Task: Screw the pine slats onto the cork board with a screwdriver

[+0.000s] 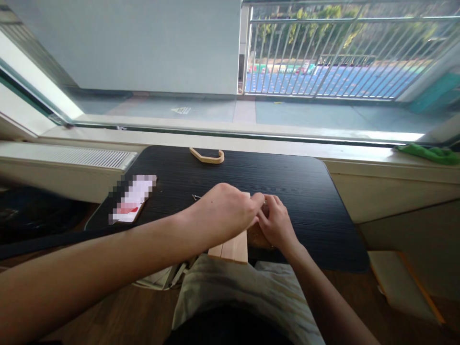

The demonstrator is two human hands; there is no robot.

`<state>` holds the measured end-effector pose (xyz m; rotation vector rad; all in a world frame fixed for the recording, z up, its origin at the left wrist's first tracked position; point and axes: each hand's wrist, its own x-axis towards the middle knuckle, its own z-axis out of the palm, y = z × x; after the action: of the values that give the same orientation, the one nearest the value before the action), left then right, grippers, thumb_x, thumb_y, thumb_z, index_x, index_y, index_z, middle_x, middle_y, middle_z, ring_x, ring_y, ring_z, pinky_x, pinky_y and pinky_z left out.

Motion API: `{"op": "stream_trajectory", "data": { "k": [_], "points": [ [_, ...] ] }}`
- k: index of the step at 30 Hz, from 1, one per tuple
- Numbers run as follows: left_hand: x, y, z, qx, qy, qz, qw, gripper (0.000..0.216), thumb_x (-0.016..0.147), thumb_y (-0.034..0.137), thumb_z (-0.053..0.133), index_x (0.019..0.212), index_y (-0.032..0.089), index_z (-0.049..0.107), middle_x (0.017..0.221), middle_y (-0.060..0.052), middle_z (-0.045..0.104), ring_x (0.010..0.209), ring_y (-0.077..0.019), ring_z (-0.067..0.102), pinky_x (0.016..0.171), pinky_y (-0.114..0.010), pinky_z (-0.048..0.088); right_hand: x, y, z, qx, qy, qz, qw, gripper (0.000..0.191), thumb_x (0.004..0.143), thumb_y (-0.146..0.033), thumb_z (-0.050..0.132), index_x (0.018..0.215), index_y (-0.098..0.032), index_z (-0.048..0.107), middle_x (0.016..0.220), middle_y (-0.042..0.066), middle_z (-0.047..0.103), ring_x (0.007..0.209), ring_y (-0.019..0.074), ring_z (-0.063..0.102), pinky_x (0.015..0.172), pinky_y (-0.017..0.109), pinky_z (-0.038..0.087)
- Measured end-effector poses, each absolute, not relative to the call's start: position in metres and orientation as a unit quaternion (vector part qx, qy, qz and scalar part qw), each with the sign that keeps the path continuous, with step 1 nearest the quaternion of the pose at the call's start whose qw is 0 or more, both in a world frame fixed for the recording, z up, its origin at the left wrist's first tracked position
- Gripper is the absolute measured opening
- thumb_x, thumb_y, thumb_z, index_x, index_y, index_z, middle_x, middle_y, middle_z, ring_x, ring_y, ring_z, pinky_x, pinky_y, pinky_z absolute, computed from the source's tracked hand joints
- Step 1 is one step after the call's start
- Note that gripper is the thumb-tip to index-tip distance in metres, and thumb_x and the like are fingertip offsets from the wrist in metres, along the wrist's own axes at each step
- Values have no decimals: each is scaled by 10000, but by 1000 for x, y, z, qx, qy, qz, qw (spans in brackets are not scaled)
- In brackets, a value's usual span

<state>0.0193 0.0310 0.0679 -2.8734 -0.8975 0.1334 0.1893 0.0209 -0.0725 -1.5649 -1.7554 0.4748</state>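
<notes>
I see my right hand (279, 221), nearer, curled round a brown rounded object (258, 237) at its eight o'clock by the black worktop's (302, 187) near edge, beside a twelve-to-six pale slatted wooden board (232, 249), but can't tell whether my left grip (232, 206) is closed.

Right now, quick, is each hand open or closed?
Left hand: curled above the wooden board; can't tell if it's holding anything.
Right hand: bent over a brown thing; can't tell its grip.

My bare forearms (132, 256), a small spot (212, 201) on my left hand (232, 208), creased pale trousers (201, 287), black clothing (228, 328) at my waist
</notes>
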Motion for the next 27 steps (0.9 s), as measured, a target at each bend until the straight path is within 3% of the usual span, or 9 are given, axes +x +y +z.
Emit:
{"op": "stream_trajectory", "data": {
  "k": [5,8,12,17,22,27],
  "points": [
    [22,25,69,-907,-404,68,102,310,950,371,567,880,83,660,649,-107,668,582,-228,675,466,-252,302,189,21,-73,-610,-682,183,359,276,865,-362,512,1053,-188,615,1066,139,652,1014,320,604,911,512,472],
    [26,22,73,-888,-443,86,94,386,985,348,498,799,86,712,669,-144,697,610,-234,688,489,-258,323,189,22,-73,-610,-681,184,360,279,862,-356,505,1056,-189,617,1075,140,652,1026,319,602,922,512,471],
    [33,20,79,-876,-466,113,48,351,968,221,484,776,103,753,714,-157,732,641,-231,702,512,-258,350,189,22,-74,-611,-681,186,360,288,865,-362,498,1058,-185,618,1079,144,650,1031,319,602,929,513,471],
    [40,19,81,-870,-482,103,25,337,948,309,533,823,107,773,749,-158,747,674,-225,712,527,-249,356,189,22,-75,-609,-678,191,366,282,848,-344,502,1052,-189,621,1088,143,653,1031,318,606,925,509,474],
    [40,19,82,-838,-526,132,62,466,990,370,458,790,89,772,720,-186,738,669,-244,713,516,-252,350,189,22,-75,-610,-677,188,368,280,866,-365,501,1053,-194,619,1086,138,653,1035,318,602,935,511,469],
    [44,22,85,-861,-481,162,39,375,972,294,497,807,111,779,770,-178,754,704,-243,716,532,-265,364,189,22,-75,-607,-677,190,370,278,859,-348,501,1058,-192,617,1091,138,653,1041,315,597,933,505,464]
  ]
}}
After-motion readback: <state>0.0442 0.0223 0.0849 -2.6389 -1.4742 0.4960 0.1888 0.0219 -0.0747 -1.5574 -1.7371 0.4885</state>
